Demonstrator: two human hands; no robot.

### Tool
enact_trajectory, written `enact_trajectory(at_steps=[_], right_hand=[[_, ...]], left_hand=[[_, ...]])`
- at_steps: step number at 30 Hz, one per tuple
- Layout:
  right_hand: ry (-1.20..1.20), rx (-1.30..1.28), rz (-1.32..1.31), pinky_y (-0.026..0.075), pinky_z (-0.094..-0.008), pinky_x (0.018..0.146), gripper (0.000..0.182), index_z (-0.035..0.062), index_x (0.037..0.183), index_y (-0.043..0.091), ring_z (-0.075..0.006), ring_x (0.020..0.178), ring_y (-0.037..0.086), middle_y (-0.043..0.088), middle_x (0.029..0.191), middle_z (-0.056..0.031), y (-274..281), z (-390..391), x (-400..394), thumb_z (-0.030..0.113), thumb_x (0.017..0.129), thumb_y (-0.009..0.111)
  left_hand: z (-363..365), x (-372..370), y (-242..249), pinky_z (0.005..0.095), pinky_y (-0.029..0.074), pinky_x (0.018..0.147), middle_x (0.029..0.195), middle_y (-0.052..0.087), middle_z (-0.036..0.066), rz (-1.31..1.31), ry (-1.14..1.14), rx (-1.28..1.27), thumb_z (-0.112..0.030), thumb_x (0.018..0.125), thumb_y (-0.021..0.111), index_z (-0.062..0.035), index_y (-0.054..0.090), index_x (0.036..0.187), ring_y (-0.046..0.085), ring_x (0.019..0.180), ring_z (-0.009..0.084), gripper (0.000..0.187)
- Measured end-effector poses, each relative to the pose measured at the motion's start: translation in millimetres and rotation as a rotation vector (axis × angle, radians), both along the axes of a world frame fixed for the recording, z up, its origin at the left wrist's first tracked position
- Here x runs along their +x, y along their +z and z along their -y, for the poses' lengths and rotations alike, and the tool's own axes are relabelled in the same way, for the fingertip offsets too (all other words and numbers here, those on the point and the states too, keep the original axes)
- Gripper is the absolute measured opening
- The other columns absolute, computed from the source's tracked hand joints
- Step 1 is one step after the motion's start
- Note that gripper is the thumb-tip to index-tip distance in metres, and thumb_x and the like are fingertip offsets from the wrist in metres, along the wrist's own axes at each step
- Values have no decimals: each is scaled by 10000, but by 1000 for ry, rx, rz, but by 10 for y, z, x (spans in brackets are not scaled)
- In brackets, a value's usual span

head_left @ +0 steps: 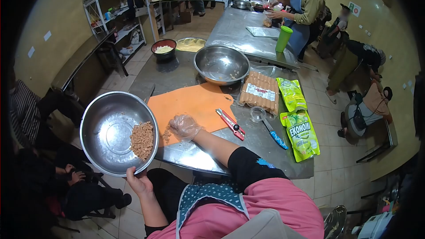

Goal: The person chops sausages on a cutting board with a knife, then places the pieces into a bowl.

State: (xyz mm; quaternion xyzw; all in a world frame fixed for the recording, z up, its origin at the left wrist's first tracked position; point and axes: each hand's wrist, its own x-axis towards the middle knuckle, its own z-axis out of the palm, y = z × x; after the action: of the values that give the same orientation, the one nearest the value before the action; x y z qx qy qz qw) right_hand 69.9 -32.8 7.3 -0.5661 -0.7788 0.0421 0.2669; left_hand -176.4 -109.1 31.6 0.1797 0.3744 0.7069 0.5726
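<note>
My left hand (139, 181) grips the near rim of a large steel bowl (104, 150), tilted beside the table's left edge. Finely chopped brown sausage (142, 140) lies on the bowl's right side. In a clear plastic glove, my right hand (185, 127) rests on an orange cutting board (186, 102) with its fingers curled down. A few chopped bits (166, 133) lie on the board at its fingertips; what is under the fingers is hidden. A red box cutter (231, 125) lies right of that hand, partly on the board.
Past the board stand a second steel bowl (221, 64) and a dark bowl of pale shreds (164, 51). To the right lie packed sausages (260, 92), a blue-handled knife (275, 133) and green pouches (300, 135). A green tumbler (283, 39) stands farther off, near a person in an apron (299, 13).
</note>
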Motion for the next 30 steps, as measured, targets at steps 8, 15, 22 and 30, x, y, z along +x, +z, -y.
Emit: enact_trajectory(at_steps=[8, 15, 22, 30], right_hand=[[-42, 69, 15, 456, -457, 622, 164, 49, 769, 558, -348, 670, 587, 589, 688, -168, -59, 17, -35, 211, 774, 533], [-70, -9, 51, 460, -459, 637, 173, 41, 778, 563, -349, 693, 596, 604, 713, -178, 11, 47, -36, 211, 776, 527], [-134, -82, 2, 461, -454, 662, 195, 41, 778, 578, -349, 716, 600, 610, 730, -181, 18, 11, -52, 225, 786, 514], [-130, -38, -16, 462, -456, 657, 180, 44, 770, 576, -350, 719, 599, 610, 728, -180, -16, 18, -60, 213, 779, 517]], left_hand=[[35, 18, 55, 356, 559, 690, 1142, 465, 120, 58, 11, -19, -57, 704, 496, -74, 361, 1242, 546, 976, 240, 555], [24, -67, 20, 363, 560, 685, 1155, 455, 122, 72, 19, -16, -56, 700, 497, -94, 345, 1255, 541, 987, 245, 577], [21, -118, 17, 361, 559, 690, 1152, 458, 120, 63, 21, 10, -57, 701, 501, -85, 355, 1242, 544, 982, 243, 561], [91, -59, 143, 367, 553, 700, 1117, 485, 112, 24, 27, -9, -56, 702, 503, -73, 370, 1231, 555, 964, 237, 545]])
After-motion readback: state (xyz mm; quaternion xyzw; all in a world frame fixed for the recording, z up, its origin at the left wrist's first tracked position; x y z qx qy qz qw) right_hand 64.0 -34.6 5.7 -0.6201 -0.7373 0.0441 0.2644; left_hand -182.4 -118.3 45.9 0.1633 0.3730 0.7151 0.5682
